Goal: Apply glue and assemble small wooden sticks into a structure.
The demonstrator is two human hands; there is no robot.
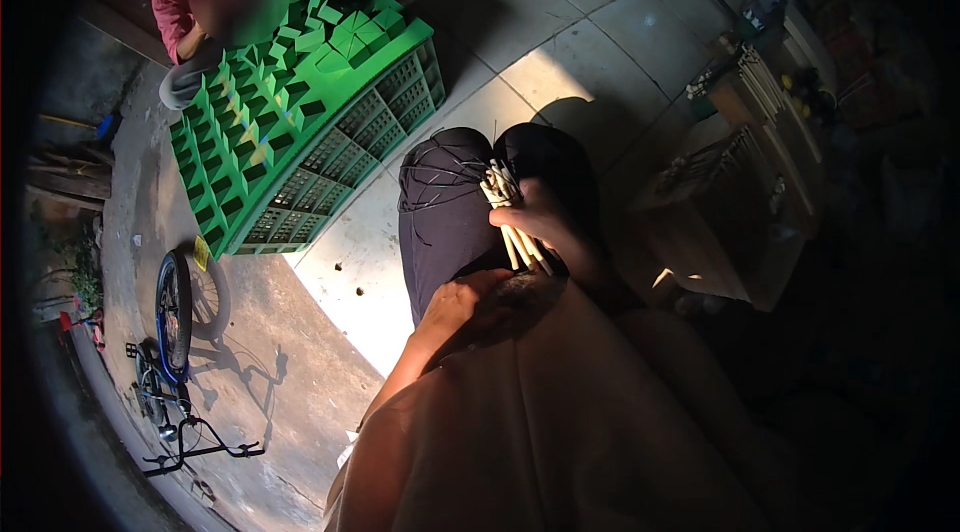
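A bundle of pale, thin sticks (515, 244) stands at a slant over my lap. My right hand (537, 215) is closed around it, thumb across the sticks. Just below the bundle's lower end, my left hand (462, 300) rests against my lap with its fingers curled. Shadow hides its fingertips and whatever they may hold. Several thin black strands (440, 182) lie loose across my left thigh, close to the bundle's upper end.
Far left, a large green crate-like stand (330, 167) carries many green blocks; a person in a red shirt (176, 20) sits behind it. A small bicycle (175, 322) is at left. A shaded wooden box (690, 232) with long sticks (770, 97) stands at right.
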